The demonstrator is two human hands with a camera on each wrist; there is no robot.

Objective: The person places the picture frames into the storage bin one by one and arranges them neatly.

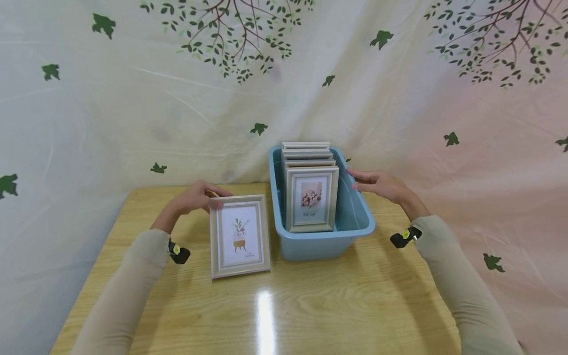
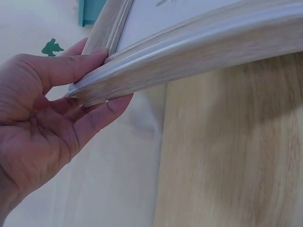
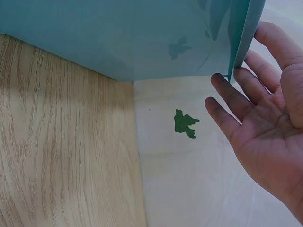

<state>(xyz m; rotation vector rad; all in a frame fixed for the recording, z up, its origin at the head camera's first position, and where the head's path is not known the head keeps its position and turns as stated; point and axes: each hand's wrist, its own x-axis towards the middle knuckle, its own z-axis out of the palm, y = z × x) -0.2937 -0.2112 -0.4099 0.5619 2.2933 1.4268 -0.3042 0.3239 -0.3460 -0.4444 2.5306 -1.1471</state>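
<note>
In the head view a picture frame (image 1: 239, 235) with a potted-plant print stands tilted back on the table, left of a blue plastic bin (image 1: 317, 246). My left hand (image 1: 199, 198) pinches its upper left corner; the left wrist view shows the thumb on the front of the frame (image 2: 189, 47) and the fingers behind and under its edge. Inside the bin, several picture frames stand in a row, the front one (image 1: 312, 199) showing a flower print. At the bin's right rim, my right hand (image 1: 381, 185) has its fingers loosely extended, with fingertips at the rim.
The wooden table (image 1: 310, 305) carries the bin near its back edge. Behind it hangs a pale cloth (image 1: 199, 108) printed with branches and green leaf or bird shapes. A bright light reflection lies on the table front.
</note>
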